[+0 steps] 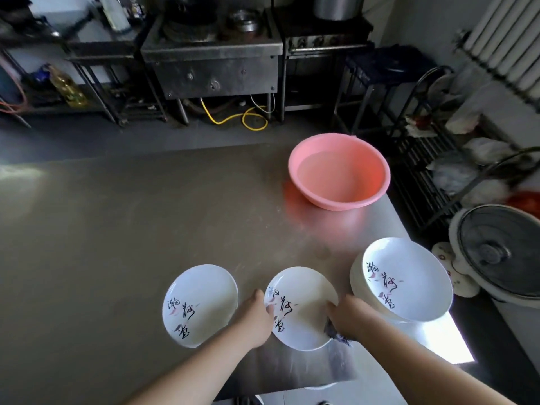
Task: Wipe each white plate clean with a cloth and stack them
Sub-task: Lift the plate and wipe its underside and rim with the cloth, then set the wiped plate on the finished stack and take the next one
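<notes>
A white plate with black calligraphy [304, 317] is tilted up near the front of the steel table [146, 214]. My left hand [257, 317] grips its left rim, thumb on the inside. My right hand [347, 317] holds a dark cloth [336, 334] against the plate's right rim. A single matching plate [201, 302] lies flat to the left. To the right stands a stack of the same plates [406, 282] near the table's right edge.
A pink basin [339, 171] holding water sits at the table's far right. An electric fan [496, 252] lies on the floor to the right, with a wire rack [423, 159] behind it. A steel stove [213, 62] and shelving stand across the aisle.
</notes>
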Demonstrator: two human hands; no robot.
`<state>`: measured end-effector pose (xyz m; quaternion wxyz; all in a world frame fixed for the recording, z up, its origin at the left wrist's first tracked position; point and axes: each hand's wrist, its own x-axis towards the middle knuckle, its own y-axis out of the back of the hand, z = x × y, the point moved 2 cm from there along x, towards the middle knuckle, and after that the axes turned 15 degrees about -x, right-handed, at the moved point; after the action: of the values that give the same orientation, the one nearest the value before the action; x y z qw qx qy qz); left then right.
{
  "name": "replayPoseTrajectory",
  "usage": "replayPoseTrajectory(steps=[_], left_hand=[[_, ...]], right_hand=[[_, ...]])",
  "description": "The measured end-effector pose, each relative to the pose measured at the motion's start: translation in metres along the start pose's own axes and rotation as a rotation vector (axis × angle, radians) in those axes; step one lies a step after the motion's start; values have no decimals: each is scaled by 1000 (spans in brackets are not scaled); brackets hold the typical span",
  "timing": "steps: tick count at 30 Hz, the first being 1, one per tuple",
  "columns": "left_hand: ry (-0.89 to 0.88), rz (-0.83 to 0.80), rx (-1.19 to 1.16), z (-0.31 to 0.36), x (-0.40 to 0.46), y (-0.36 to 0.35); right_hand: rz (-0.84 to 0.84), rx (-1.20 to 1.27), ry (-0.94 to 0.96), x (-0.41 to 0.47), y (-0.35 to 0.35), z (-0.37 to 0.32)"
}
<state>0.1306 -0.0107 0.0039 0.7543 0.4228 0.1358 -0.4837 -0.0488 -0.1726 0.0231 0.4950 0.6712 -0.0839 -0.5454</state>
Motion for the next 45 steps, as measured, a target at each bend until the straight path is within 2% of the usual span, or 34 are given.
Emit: replayPoseTrajectory(steps=[3,7,10,16,23,28,34,45], left_hand=[[-119,39,-63,20,-19,25],[-244,45,-175,59,-44,48],[-295,7,-245,89,-49,44],[-325,8,-268,142,-42,-1],[-352,165,-89,189,-28,-68],[-318,235,45,209,-26,-103],[-247,285,88,215,-30,-117],[-133,306,339,220,-32,-129]], right_hand=[[89,110,13,-23,21,8],[255,261,-126,-48,47,33],[322,327,-159,-62,66,62],[303,375,-143,-69,90,129],[331,319,-149,-50,90,199],[329,325,-102,-30,79,226],[276,348,1,-20,65,235],[370,248,43,-19,62,237]])
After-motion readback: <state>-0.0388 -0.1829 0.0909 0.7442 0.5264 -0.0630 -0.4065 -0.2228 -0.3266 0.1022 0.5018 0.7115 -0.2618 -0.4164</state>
